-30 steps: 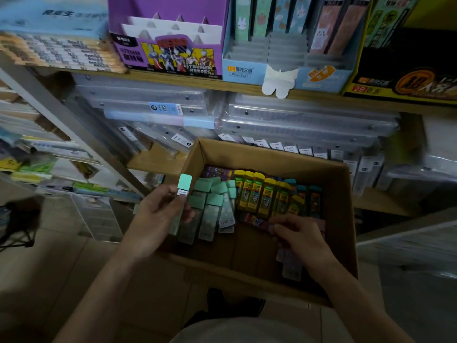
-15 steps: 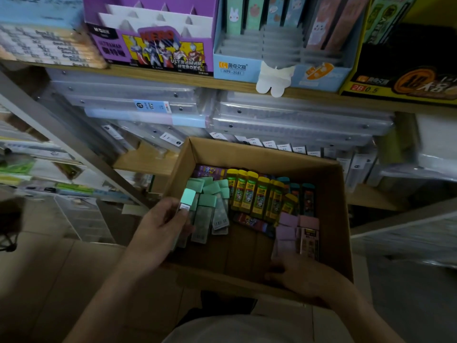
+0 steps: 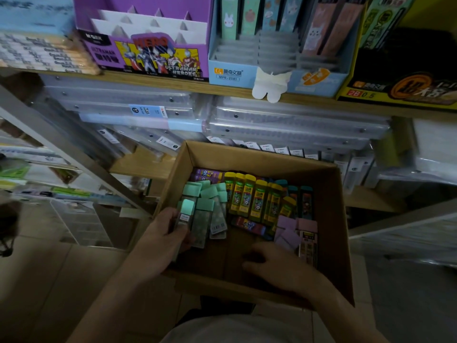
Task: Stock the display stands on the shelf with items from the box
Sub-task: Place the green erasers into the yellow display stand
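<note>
The wooden shelf (image 3: 173, 83) carries a purple display stand (image 3: 148, 55) and, beside it, a blue display stand (image 3: 230, 75). Below them sits the open cardboard box (image 3: 247, 157), holding mint-capped, yellow-capped and lilac-capped cases. The left hand (image 3: 158, 241) pinches one mint-capped case (image 3: 184, 214) upright over the box's left side. The right hand (image 3: 279, 266) lies low inside the box by the lilac-capped cases (image 3: 289, 229), fingers curled; whether it holds anything cannot be told.

Dim overall — the upper shelf (image 3: 173, 82) catches the most light, while the inside of the box (image 3: 330, 219) sinks into shadow. The left edge is smeared with blur, and straight lines bow from wide-angle distortion.
</note>
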Tool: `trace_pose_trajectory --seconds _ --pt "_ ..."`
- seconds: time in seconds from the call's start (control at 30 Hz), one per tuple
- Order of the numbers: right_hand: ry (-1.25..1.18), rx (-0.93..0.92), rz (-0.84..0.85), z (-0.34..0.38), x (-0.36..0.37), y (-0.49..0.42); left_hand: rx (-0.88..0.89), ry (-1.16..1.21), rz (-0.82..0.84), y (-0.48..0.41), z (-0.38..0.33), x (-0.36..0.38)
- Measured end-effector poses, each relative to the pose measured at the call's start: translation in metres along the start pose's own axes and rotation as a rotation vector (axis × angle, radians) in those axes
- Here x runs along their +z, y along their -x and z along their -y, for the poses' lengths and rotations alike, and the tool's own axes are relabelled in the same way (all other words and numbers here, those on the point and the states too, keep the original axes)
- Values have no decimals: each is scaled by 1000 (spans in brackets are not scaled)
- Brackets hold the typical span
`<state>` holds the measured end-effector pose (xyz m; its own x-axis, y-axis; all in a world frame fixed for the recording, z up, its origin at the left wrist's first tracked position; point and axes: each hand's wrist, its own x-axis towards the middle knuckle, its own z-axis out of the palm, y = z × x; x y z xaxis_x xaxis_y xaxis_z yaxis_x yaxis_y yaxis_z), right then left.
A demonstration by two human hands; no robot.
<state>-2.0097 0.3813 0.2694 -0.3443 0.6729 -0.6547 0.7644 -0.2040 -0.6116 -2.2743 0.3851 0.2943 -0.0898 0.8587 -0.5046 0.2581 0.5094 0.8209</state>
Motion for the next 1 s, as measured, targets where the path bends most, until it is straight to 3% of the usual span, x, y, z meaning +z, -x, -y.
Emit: trace_pose_trajectory --seconds 0.4,0.6,0.83,1.0 --pt "2 114 -158 -7 8 -9 -58 -108 55 -16 2 4" --pt "-148 13 -263 17 4 -19 5 -343 -2 -21 -3 6" --pt "-390 -19 -310 41 9 -46 -36 -260 -5 -25 -6 16" --pt "-502 57 -358 50 18 -63 -63 -169 2 -25 -7 23"
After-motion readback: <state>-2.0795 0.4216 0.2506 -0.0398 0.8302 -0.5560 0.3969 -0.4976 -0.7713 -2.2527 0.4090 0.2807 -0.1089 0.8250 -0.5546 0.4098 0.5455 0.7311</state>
